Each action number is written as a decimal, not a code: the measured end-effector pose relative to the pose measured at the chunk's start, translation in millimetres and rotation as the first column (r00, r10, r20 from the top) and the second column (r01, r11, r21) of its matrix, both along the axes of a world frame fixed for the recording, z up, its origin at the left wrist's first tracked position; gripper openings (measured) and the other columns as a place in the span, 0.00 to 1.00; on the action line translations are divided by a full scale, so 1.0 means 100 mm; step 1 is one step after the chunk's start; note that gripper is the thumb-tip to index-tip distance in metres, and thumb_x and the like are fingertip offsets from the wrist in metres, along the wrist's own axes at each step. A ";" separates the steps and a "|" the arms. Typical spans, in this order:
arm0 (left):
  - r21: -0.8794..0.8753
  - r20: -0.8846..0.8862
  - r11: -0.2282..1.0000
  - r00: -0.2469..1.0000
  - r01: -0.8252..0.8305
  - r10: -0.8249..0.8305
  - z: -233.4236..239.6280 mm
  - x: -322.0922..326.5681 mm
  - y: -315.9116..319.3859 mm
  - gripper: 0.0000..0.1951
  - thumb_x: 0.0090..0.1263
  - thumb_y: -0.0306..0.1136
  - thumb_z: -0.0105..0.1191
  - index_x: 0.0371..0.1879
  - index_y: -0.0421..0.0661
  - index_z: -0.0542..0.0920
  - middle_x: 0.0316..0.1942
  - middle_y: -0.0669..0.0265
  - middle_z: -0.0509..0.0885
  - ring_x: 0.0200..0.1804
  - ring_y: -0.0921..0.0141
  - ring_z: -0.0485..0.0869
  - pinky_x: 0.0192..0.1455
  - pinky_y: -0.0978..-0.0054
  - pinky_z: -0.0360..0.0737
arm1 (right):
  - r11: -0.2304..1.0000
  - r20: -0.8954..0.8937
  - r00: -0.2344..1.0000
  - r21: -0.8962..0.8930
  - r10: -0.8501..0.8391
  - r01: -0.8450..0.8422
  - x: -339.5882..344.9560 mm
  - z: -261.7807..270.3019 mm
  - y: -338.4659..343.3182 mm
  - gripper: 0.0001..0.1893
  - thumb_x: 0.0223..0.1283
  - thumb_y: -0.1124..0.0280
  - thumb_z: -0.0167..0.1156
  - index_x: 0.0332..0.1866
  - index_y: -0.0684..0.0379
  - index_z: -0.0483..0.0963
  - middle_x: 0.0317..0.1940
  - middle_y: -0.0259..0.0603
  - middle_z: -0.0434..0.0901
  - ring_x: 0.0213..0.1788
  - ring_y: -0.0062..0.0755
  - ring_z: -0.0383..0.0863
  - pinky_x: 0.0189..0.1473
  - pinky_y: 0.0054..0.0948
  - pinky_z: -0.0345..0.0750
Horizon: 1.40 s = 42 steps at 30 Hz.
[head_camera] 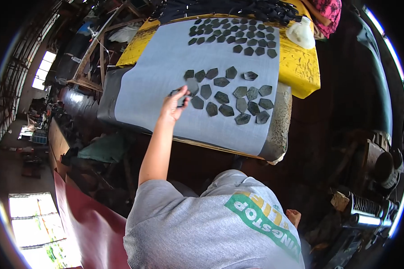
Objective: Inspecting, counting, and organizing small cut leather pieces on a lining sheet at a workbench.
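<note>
My left hand (175, 104) is over the left side of a grey sheet (148, 87), its fingers closed around some dark flat pieces (180, 102). Just beyond the fingertips is a blurred grey piece (192, 86); I cannot tell whether the hand touches it. Several dark pentagon-shaped pieces (222, 97) lie spaced apart on the sheet to the right of this hand. Smaller-looking pentagons (241, 34) sit in closer rows at the sheet's far end. Low at my right side, my right hand (293, 217) shows only in part, with curled fingers; whether it holds anything is hidden.
Yellow covering (298, 67) lies under the sheet's far part, with a white plastic container (301, 33) on it. Dark strips (222, 8) are heaped at the back. A person's arm (318, 15) shows at far right. Machinery with a roller (367, 220) stands at right, maroon sheeting (87, 222) at left.
</note>
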State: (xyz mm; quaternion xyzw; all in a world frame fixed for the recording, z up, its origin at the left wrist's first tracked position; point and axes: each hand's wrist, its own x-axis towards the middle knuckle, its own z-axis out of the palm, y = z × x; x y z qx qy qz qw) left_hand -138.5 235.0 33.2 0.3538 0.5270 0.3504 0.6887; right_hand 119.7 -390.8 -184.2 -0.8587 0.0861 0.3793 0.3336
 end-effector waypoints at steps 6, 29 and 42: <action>0.167 -0.344 0.986 0.936 -0.013 0.070 -0.14 -0.44 0.25 0.13 0.62 0.36 0.69 0.41 0.44 0.85 0.31 0.67 0.86 0.25 0.77 0.81 0.24 0.81 0.74 | 0.999 -0.061 0.998 -0.032 0.004 -0.006 0.00 0.08 0.06 0.04 0.55 0.75 0.65 0.33 0.63 0.83 0.21 0.36 0.80 0.21 0.24 0.78 0.21 0.22 0.72; 0.284 -0.866 0.835 0.500 0.472 0.012 0.01 -0.30 0.62 0.08 0.64 0.33 0.62 0.39 0.46 0.88 0.29 0.66 0.87 0.20 0.77 0.80 0.24 0.77 0.75 | 0.993 -0.175 0.979 -0.073 -0.108 0.097 -0.20 -0.56 -0.34 0.08 0.59 0.76 0.54 0.38 0.63 0.80 0.22 0.41 0.81 0.20 0.28 0.80 0.19 0.28 0.74; -0.124 0.765 0.794 0.567 0.595 -0.305 0.28 0.99 -0.66 0.23 0.73 0.28 0.48 0.66 0.36 0.66 0.65 0.48 0.70 0.69 0.57 0.71 0.70 0.53 0.72 | 0.900 0.576 0.817 0.353 0.005 -0.255 0.08 1.52 1.74 0.02 0.57 0.79 0.66 0.35 0.63 0.80 0.24 0.35 0.80 0.27 0.19 0.79 0.31 0.20 0.74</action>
